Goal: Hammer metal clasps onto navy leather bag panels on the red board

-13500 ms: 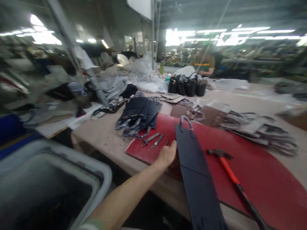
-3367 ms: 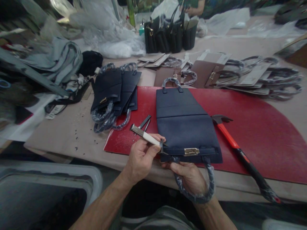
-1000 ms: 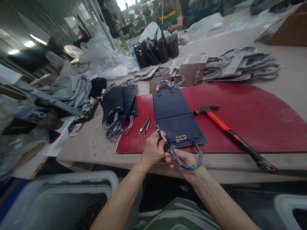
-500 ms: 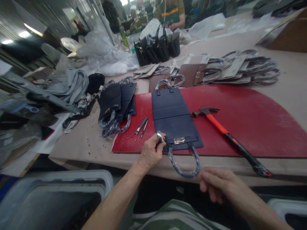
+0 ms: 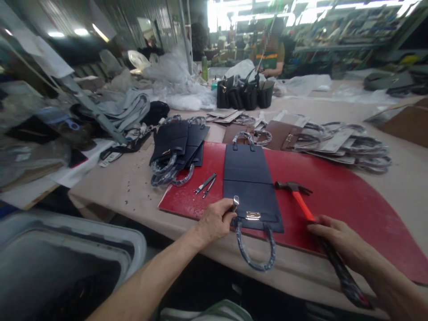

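A dark navy bag panel (image 5: 247, 174) lies flat, its plastic-wrapped handle (image 5: 257, 263) hanging toward me over the near edge. A gold clasp (image 5: 253, 216) sits on its strap. My left hand (image 5: 217, 218) pinches a short, shiny metal punch (image 5: 236, 203) upright at the strap's left end; the lower tip is hidden by my fingers. To the right, my right hand (image 5: 337, 236) is closed around the handle of a claw hammer (image 5: 303, 207) with an orange-red and black shaft. The hammer's head rests on or just over the red board.
Beneath the panel is a red board (image 5: 334, 191). Two slim metal tools (image 5: 205, 185) lie left of it, near stacked navy panels (image 5: 177, 142). Brown bag pieces (image 5: 281, 133) and black bags (image 5: 245, 93) stand behind. A grey bin (image 5: 133, 236) is below left. Another person (image 5: 276, 58) works opposite.
My right hand has moved from beside the bag handle to the hammer and closed on its shaft. My left hand keeps the punch at the strap. The view has tilted up.
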{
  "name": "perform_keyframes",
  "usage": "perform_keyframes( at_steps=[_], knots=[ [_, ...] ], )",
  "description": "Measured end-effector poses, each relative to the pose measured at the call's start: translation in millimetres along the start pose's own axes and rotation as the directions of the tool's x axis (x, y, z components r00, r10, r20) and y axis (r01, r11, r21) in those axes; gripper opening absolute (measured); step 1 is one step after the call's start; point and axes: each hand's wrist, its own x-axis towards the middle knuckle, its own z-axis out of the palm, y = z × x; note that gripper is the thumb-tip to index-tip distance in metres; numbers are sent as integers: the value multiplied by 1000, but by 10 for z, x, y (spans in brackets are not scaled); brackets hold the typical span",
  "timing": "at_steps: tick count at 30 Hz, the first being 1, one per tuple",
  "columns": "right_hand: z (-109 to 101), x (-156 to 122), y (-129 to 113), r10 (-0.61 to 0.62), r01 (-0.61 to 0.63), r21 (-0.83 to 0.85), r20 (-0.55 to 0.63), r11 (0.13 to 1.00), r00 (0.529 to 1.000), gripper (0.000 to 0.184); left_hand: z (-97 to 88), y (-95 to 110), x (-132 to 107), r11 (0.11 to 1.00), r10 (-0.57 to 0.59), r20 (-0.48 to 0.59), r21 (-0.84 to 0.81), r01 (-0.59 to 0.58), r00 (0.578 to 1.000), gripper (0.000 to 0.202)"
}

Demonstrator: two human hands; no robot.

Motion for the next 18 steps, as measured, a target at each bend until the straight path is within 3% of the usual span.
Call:
perform_keyframes(
  at_steps=[3, 5, 7, 9, 11, 13, 14, 16, 18],
  knots=[
    [79, -93, -195, 112, -241, 453, 292, 858, 950, 29, 9, 5, 5, 1000, -5, -8, -9, 5, 1000, 18],
    [149, -201, -343, 126, -281, 537, 306, 796, 943, 29, 18, -4, 6, 1000, -3, -22, -18, 3, 1000, 19],
    [198, -366, -517, 87, -179, 527, 196, 831, 977, 33, 24, -13, 6, 1000, -2, -32, -25, 1, 999, 18],
    [209, -570, -703, -28, 17, 425, 20, 905, 999, 41, 23, -16, 6, 1000, -4, -32, -31, 3, 999, 17],
    [194, -762, -863, -193, 225, 198, -170, 954, 966, 46, 20, -15, 8, 1000, -2, -29, -29, 1, 1000, 17],
    [183, -894, -955, -417, 401, -117, -264, 909, 869, 47, 17, -15, 10, 1000, 4, -29, -22, -5, 1000, 18],
    [183, -932, -974, -540, 481, -266, -238, 836, 807, 45, 18, -17, 10, 1000, 9, -31, -16, -9, 999, 19],
    [183, -967, -978, -742, 621, -488, -85, 613, 666, 42, 22, -24, 10, 1000, 16, -23, 3, -16, 1000, 18],
    [160, -988, -976, -842, 713, -585, 93, 385, 531, 38, 31, -35, 7, 1000, 23, -12, 14, -22, 1000, 17]
  ],
)
